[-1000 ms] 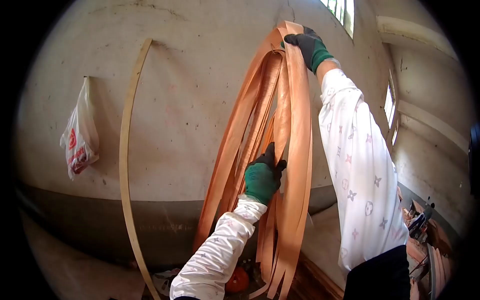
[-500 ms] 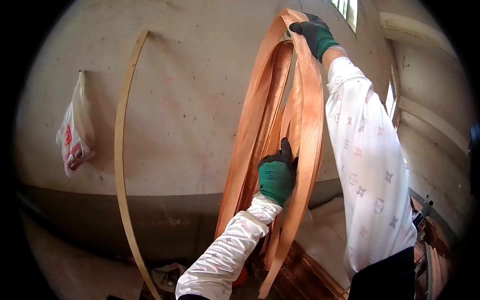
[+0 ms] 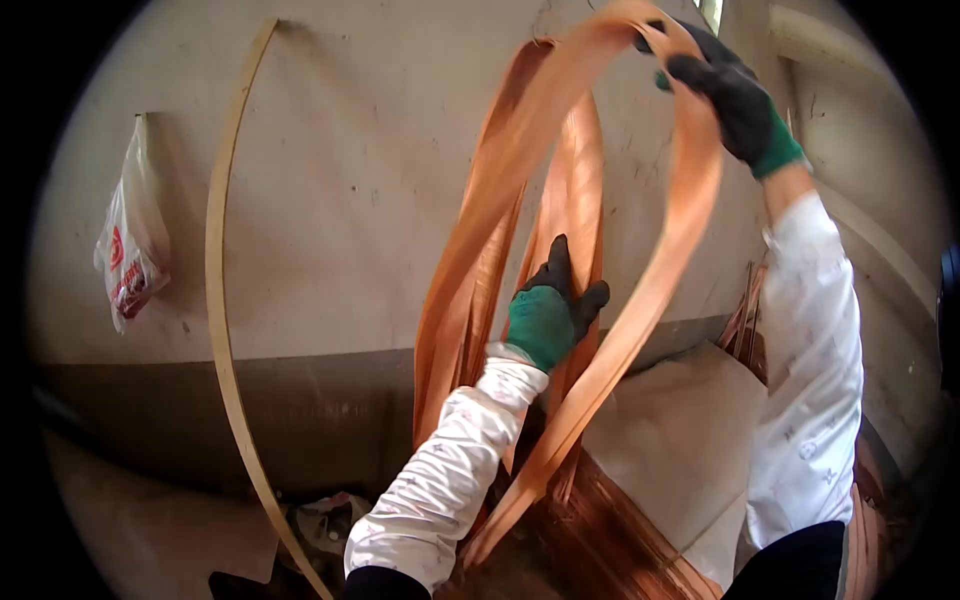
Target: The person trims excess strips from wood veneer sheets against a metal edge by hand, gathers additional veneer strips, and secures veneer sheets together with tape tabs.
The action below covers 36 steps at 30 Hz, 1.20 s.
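- Overall, plastered wall [image 3: 330, 150] behind the hanging strips [image 3: 582, 150]: matt, pitted, pale above and dark grey below.
- Raised band [image 3: 692, 200], in front of the hanging strips: thin, flexible, copper-orange, bent into a tall arch with its right side sweeping down and inward. Smooth sheen, edges slightly blurred. Left side overlaps the hanging strips; whether joined, cannot tell.
- Hanging strips: long, narrow, same orange, softly folded, fine lengthwise grain. Exact material not identifiable.
- Pale lath [image 3: 217, 260], upright to the left of the hanging strips: slim, wood-like, appears bowed.
- Light flat sheet [image 3: 690, 420], below right of the hanging strips: plain, smooth.
- Brown strips [image 3: 620, 520], below the hanging strips: dark, reddish, streaked, lying lengthwise.
- Plastic bag [image 3: 132, 240], far left of the hanging strips: white, crinkled, red print.
- Right hand [image 3: 725, 95], above right of the hanging strips: black-coated glove, green cuff. Fingers grasp the raised band near its crown; band runs between thumb and fingers.
- Left hand [image 3: 550, 312], against the lower front of the hanging strips: similar glove. Index extended upward along one strip, thumb spread right; remaining fingers hidden, so grip cannot be told.
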Motion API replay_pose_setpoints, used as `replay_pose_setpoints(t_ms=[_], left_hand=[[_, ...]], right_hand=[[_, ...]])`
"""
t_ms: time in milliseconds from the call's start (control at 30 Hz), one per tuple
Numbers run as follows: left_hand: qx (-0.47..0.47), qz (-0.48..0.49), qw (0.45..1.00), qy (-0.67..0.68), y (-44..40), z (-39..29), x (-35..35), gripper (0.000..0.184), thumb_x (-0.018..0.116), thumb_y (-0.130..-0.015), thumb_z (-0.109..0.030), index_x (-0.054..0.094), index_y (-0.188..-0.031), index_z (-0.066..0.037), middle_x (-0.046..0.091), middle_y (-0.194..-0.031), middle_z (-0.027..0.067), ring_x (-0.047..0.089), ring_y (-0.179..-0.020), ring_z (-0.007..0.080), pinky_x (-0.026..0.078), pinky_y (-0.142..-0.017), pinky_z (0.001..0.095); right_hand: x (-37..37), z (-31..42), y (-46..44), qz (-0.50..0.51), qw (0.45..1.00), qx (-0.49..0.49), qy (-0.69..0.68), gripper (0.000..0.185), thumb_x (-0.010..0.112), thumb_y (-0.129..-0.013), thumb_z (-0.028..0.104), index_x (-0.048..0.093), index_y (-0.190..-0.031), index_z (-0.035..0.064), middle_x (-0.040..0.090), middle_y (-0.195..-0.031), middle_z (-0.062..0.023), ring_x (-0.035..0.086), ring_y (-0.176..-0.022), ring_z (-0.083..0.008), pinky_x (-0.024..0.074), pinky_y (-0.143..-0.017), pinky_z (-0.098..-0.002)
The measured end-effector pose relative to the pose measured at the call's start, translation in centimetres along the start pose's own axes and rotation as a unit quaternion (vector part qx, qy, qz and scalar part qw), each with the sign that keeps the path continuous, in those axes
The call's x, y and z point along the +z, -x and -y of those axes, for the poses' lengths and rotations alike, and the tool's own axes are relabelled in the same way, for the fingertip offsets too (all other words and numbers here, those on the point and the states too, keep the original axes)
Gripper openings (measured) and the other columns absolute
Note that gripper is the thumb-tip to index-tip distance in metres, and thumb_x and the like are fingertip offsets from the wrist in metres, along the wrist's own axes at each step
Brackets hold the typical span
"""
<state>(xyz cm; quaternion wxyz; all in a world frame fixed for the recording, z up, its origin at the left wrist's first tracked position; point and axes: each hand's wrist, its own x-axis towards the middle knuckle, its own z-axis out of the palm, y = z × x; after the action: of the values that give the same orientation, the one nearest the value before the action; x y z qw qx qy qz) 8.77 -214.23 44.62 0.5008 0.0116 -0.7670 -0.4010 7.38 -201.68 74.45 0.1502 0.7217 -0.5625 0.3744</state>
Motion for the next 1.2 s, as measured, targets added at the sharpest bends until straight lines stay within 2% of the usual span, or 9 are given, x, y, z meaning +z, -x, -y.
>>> replay_pose_setpoints(t_ms=[100,267,367,500,700,833,933,1033,1200], left_hand=[[0.038,-0.013,0.988,0.152,2.7,4.1,0.8,0.093,0.071,-0.081,-0.046,0.027,-0.147,0.003,0.052,-0.133,0.0281,0.049,-0.128,0.0351,0.040,-0.104,0.0362],[-0.140,0.088,0.927,0.336,11.6,8.0,-3.3,0.079,0.074,-0.085,-0.021,0.030,-0.147,0.001,0.046,-0.141,0.0130,0.044,-0.131,0.0200,0.034,-0.110,0.0308],[-0.171,0.062,0.707,0.684,18.9,8.7,-2.6,0.074,0.068,-0.090,-0.026,0.028,-0.149,-0.005,0.036,-0.149,0.0161,0.042,-0.133,0.0294,0.032,-0.114,0.0463],[-0.288,-0.018,0.597,0.749,27.7,7.2,-1.7,0.075,0.059,-0.093,-0.037,0.024,-0.150,-0.005,0.026,-0.153,0.0212,0.035,-0.138,0.0360,0.029,-0.113,0.0514],[-0.342,-0.019,0.598,0.725,41.2,9.6,2.4,0.049,0.056,-0.095,-0.024,0.046,-0.133,0.006,0.050,-0.137,0.0223,0.045,-0.130,0.0377,0.032,-0.113,0.0481],[-0.454,0.016,0.529,0.717,43.1,-2.7,9.2,0.054,0.058,-0.094,-0.036,0.046,-0.128,0.005,0.053,-0.133,0.0232,0.048,-0.126,0.0396,0.035,-0.111,0.0513],[-0.273,0.258,0.855,0.356,44.0,-6.1,15.7,0.062,0.051,-0.097,-0.040,0.040,-0.137,0.006,0.048,-0.140,0.0211,0.044,-0.132,0.0324,0.030,-0.115,0.0420],[-0.440,0.238,0.616,0.609,45.1,-13.6,26.1,0.056,0.051,-0.097,-0.031,0.041,-0.138,0.006,0.046,-0.142,0.0202,0.043,-0.133,0.0327,0.030,-0.115,0.0438],[-0.459,0.368,0.562,0.582,47.7,-24.5,37.5,0.053,0.050,-0.099,-0.023,0.036,-0.142,0.006,0.042,-0.146,0.0190,0.041,-0.136,0.0311,0.031,-0.114,0.0423]], right_hand=[[0.0,0.5,9.0,-0.025,0.997,0.077,0.007,0.074,0.073,-0.077,0.033,0.046,-0.139,0.0012,0.061,-0.121,-0.0094,0.059,-0.102,-0.0157,0.0493,-0.086,-0.0314],[0.9,0.8,25.2,-0.020,0.969,0.248,-0.003,0.076,0.074,-0.074,0.029,0.046,-0.138,-0.0010,0.059,-0.126,-0.0141,0.058,-0.109,-0.0204,0.0480,-0.090,-0.0300],[2.2,1.2,35.5,-0.014,0.927,0.362,-0.093,0.080,0.081,-0.068,0.029,0.050,-0.135,-0.0023,0.058,-0.129,-0.0126,0.054,-0.119,-0.0225,0.0420,-0.100,-0.0329],[3.5,5.3,47.7,-0.007,0.841,0.521,-0.147,0.083,0.086,-0.061,0.030,0.055,-0.130,-0.0027,0.057,-0.130,-0.0115,0.052,-0.122,-0.0233,0.0381,-0.105,-0.0343],[-0.1,15.6,66.9,-0.068,0.775,0.614,-0.134,0.083,0.085,-0.058,0.024,0.055,-0.129,-0.0042,0.058,-0.130,-0.0132,0.052,-0.122,-0.0242,0.0364,-0.107,-0.0348],[-4.2,27.9,81.0,-0.117,0.724,0.666,-0.139,0.083,0.085,-0.061,0.025,0.052,-0.131,-0.0056,0.055,-0.133,-0.0140,0.050,-0.125,-0.0258,0.0338,-0.110,-0.0357],[-5.2,36.9,86.9,-0.197,0.674,0.700,-0.126,0.085,0.085,-0.063,0.031,0.052,-0.132,-0.0049,0.054,-0.134,-0.0142,0.050,-0.126,-0.0270,0.0331,-0.110,-0.0365],[-8.0,49.0,90.9,-0.152,0.697,0.700,-0.027,0.074,0.072,-0.080,0.046,0.052,-0.132,-0.0028,0.055,-0.133,-0.0153,0.050,-0.125,-0.0269,0.0356,-0.108,-0.0383],[-7.4,59.1,97.4,-0.361,0.599,0.708,-0.096,0.056,0.070,-0.085,0.024,0.054,-0.132,-0.0006,0.056,-0.133,-0.0110,0.048,-0.125,-0.0218,0.0342,-0.108,-0.0366]])
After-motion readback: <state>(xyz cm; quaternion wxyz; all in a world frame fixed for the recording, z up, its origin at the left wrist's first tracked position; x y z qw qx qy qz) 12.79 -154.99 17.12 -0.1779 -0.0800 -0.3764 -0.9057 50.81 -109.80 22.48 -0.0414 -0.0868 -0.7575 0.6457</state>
